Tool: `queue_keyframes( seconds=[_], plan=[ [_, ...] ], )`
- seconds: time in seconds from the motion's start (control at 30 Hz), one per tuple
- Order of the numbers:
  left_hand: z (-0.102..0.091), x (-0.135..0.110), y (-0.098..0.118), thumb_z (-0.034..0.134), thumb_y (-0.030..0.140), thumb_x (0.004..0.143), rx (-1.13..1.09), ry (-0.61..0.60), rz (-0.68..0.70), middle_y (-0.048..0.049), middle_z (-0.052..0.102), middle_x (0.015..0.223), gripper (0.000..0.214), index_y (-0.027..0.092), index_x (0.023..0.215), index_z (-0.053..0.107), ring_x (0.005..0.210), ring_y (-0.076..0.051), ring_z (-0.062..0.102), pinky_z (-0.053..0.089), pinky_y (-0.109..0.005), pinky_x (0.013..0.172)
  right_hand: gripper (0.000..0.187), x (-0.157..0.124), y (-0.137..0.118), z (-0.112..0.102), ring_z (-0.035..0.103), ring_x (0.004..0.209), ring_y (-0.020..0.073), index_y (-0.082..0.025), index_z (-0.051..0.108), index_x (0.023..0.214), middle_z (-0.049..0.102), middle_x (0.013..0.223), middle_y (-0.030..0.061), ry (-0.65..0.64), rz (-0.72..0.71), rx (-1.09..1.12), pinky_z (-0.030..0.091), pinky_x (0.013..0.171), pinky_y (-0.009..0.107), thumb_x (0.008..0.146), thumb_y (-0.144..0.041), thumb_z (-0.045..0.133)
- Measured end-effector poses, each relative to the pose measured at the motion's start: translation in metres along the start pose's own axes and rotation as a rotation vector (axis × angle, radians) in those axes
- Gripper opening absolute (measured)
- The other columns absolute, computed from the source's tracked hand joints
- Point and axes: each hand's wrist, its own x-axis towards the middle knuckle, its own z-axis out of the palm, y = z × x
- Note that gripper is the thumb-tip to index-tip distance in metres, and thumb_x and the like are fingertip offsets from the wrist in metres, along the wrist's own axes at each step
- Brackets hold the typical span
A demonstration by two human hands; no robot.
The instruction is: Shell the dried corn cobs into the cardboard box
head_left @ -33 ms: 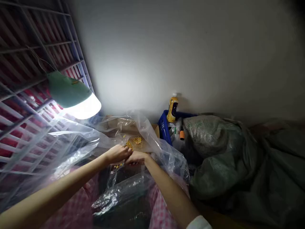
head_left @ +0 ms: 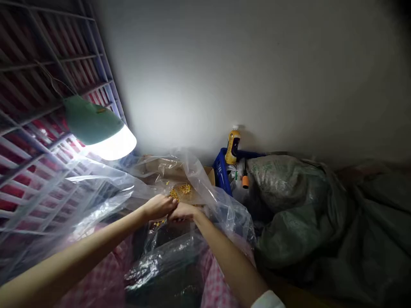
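Left hand (head_left: 158, 207): curled closed, its fingers (head_left: 171, 203) bent over the right hand's fingertips.
Right hand (head_left: 183, 212): clenched as well, its fingertips (head_left: 173, 216) drawn together; whether either hand held anything was hidden.
Kernels: yellow corn kernels (head_left: 183, 189) lay scattered on a brown cardboard sheet (head_left: 167, 169) just beyond the hands, with a few more just below them.
Method: the hands stayed low and close together above the kernels — a sound position for handling small loose grains.
Around: clear plastic sheeting (head_left: 195, 171) draped the cardboard; a blue plastic crate (head_left: 220, 173), a juice bottle (head_left: 233, 147) and green woven sacks (head_left: 285, 184) stood to the right, beneath the glare of a lamp (head_left: 99, 128).
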Motion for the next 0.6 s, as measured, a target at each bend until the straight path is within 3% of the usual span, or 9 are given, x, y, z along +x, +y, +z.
queue_keyframes(
  seconds=[0.2, 0.33, 0.43, 0.5, 0.6],
  plan=[
    [0.0, 0.012, -0.005, 0.054, 0.008, 0.069, -0.128, -0.149, -0.13, -0.0106, 0.065, 0.063, 0.009, 0.012, 0.067, 0.062, 0.057, -0.022, 0.064, 0.046, -0.025, 0.046, 0.017, 0.002, -0.012, 0.007, 0.057, 0.075, 0.0193, -0.011, 0.063, 0.075, 0.062, 0.073, 0.0095, 0.221, 0.015, -0.028, 0.036, 0.052, 0.022, 0.059, -0.012, 0.056],
    [-0.011, 0.006, -0.004, 0.043, 0.007, 0.078, -0.051, -0.014, -0.105, -0.0131, 0.064, 0.069, 0.017, 0.009, 0.082, 0.06, 0.06, -0.021, 0.063, 0.048, -0.029, 0.052, 0.006, 0.001, -0.007, -0.004, 0.05, 0.051, 0.0107, -0.015, 0.057, 0.061, 0.055, 0.055, 0.0008, 0.058, -0.01, 0.051, 0.034, 0.042, 0.019, 0.061, -0.02, 0.059],
    [-0.011, 0.0, -0.001, 0.042, 0.009, 0.08, -0.022, 0.046, -0.014, -0.0126, 0.063, 0.069, 0.019, 0.009, 0.083, 0.06, 0.059, -0.019, 0.062, 0.048, -0.027, 0.052, 0.017, 0.002, -0.002, -0.005, 0.04, 0.038, 0.0064, -0.016, 0.05, 0.05, 0.048, 0.045, -0.0037, -0.091, -0.008, 0.089, 0.033, 0.037, 0.017, 0.06, -0.023, 0.062],
    [-0.007, 0.0, -0.002, 0.049, 0.011, 0.074, -0.082, -0.051, -0.017, -0.0108, 0.063, 0.065, 0.013, 0.01, 0.077, 0.062, 0.054, -0.018, 0.059, 0.045, -0.025, 0.049, 0.015, 0.006, 0.0, 0.002, 0.042, 0.04, 0.0067, -0.015, 0.051, 0.051, 0.049, 0.046, -0.0035, -0.09, -0.001, 0.084, 0.034, 0.038, 0.017, 0.058, -0.021, 0.064],
    [0.0, 0.006, -0.007, 0.063, 0.014, 0.058, -0.189, -0.202, -0.047, -0.0048, 0.06, 0.052, 0.003, 0.012, 0.057, 0.061, 0.043, -0.014, 0.052, 0.038, -0.022, 0.04, 0.01, 0.013, -0.002, 0.014, 0.05, 0.052, 0.0106, -0.014, 0.057, 0.058, 0.055, 0.056, -0.0006, 0.029, 0.002, 0.043, 0.035, 0.044, 0.019, 0.053, -0.015, 0.065]
  ],
)
